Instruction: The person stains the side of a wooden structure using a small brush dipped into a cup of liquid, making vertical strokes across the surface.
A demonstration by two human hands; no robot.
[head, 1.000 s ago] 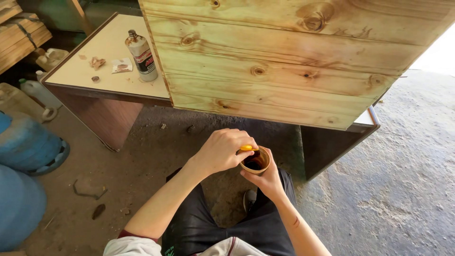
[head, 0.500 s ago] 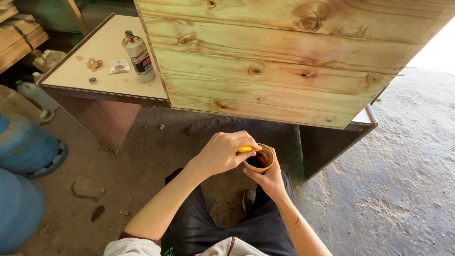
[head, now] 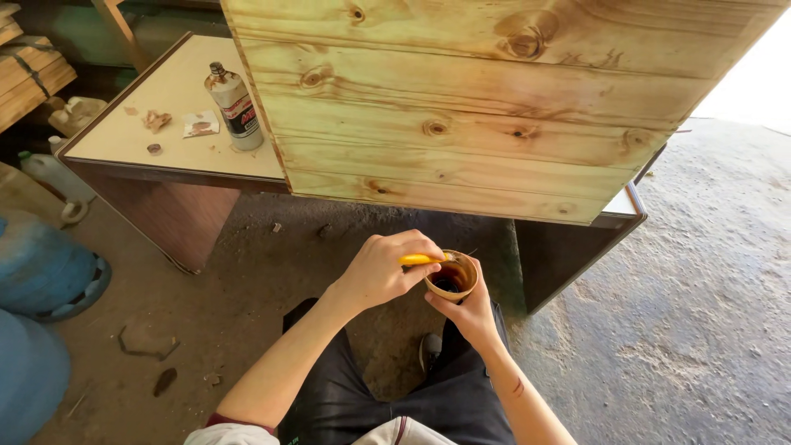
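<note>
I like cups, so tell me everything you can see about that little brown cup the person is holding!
The small round brown cup has tan, stained-looking walls and an open top. It holds dark liquid and sits nearly upright, below the edge of the big pine plank panel. The right hand cups it from underneath. The left hand holds a yellow handle whose tip reaches into the cup.

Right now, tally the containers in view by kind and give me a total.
Cups, in the right hand: 1, the cup
Bottles on the table: 1, the bottle
Plastic jugs on the floor: 1, the jug
Total: 3
</note>
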